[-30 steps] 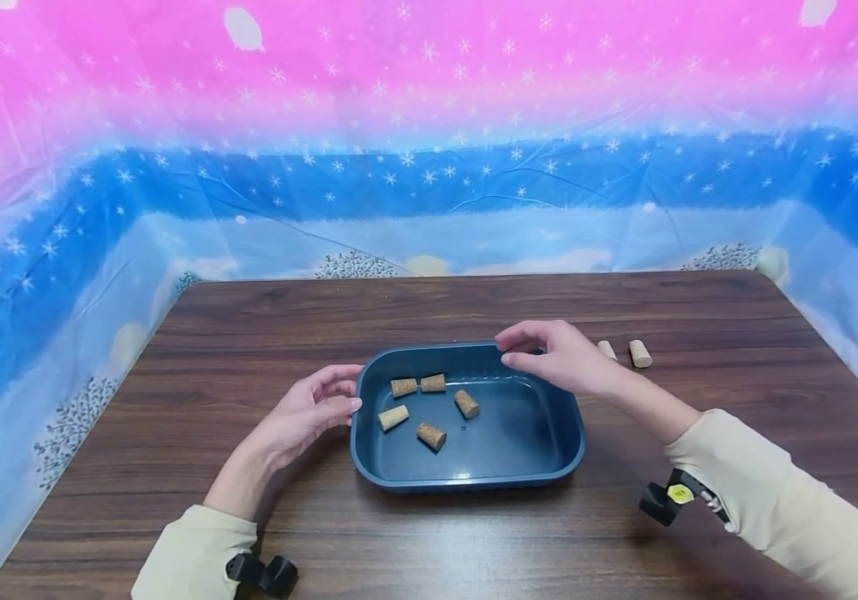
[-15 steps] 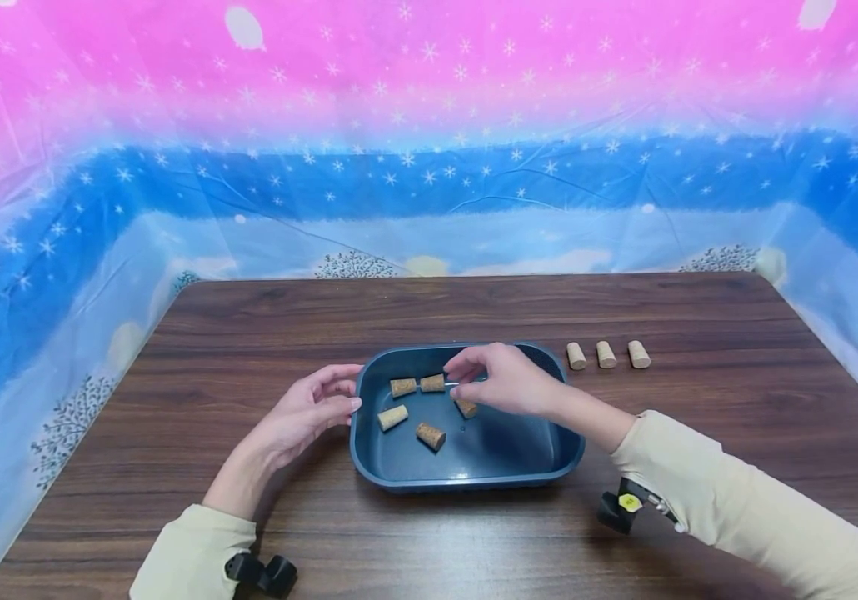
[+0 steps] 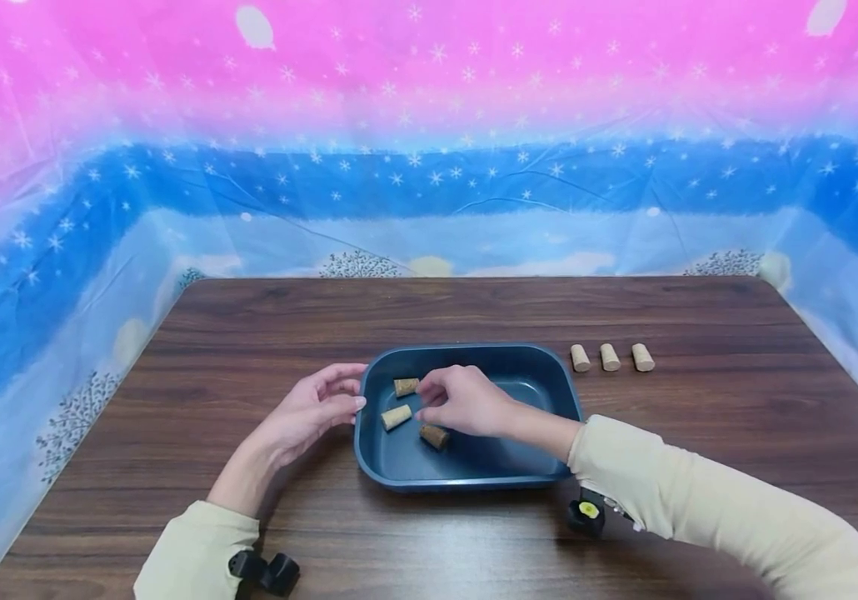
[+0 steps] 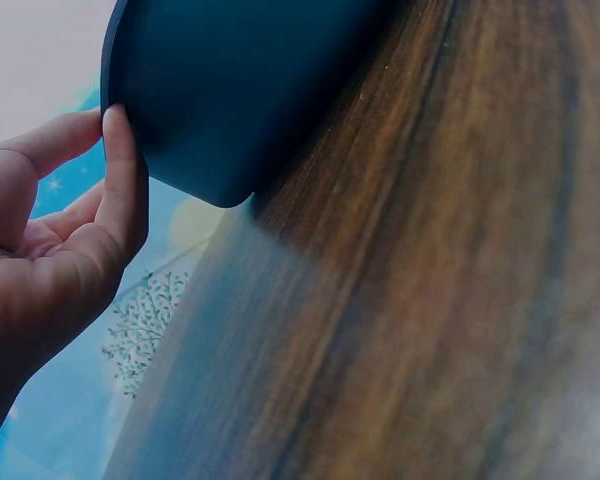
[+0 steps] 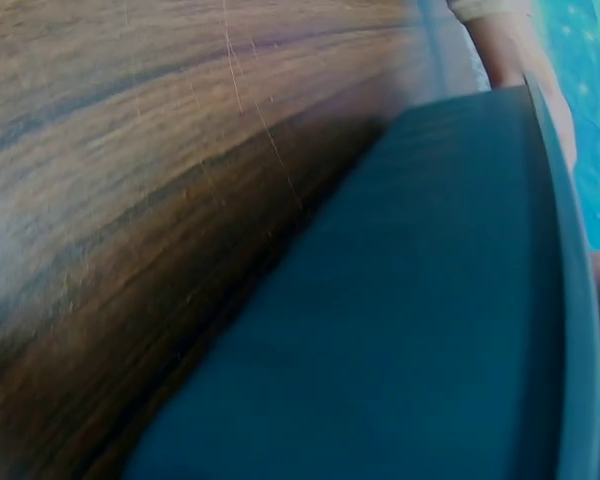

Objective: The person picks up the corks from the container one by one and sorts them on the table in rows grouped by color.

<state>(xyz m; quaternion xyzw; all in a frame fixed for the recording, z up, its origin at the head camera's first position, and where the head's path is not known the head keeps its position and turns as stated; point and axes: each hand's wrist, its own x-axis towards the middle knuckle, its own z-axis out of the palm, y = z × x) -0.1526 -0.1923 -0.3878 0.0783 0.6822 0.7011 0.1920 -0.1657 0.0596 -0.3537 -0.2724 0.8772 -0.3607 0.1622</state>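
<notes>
A dark blue plastic tub [image 3: 466,483] stands on the table. My left hand [image 3: 309,417] pinches its left rim between thumb and finger, plainly so in the left wrist view. Inside lie a darker cork [image 3: 406,387], a pale cork [image 3: 396,417] and a brown speckled cork [image 3: 434,437]. Over the tub's middle my right hand [image 3: 470,404] reaches in from the right. Its thumb and fingers are apart, with nothing visible between them, fingertips close to the corks. That hand hides part of the tub's floor, where other corks lay.
Three pale corks stand in a row on the brown wooden table [image 3: 699,433] right of the tub: a left one [image 3: 580,357], a middle one [image 3: 610,357] and a right one [image 3: 642,357]. A patterned cloth backdrop [image 3: 429,183] encloses the table's back and sides.
My right hand has moved left and down, from the tub's back right rim to inside over the corks, uncovering the row on the table. The left hand stays on the rim.
</notes>
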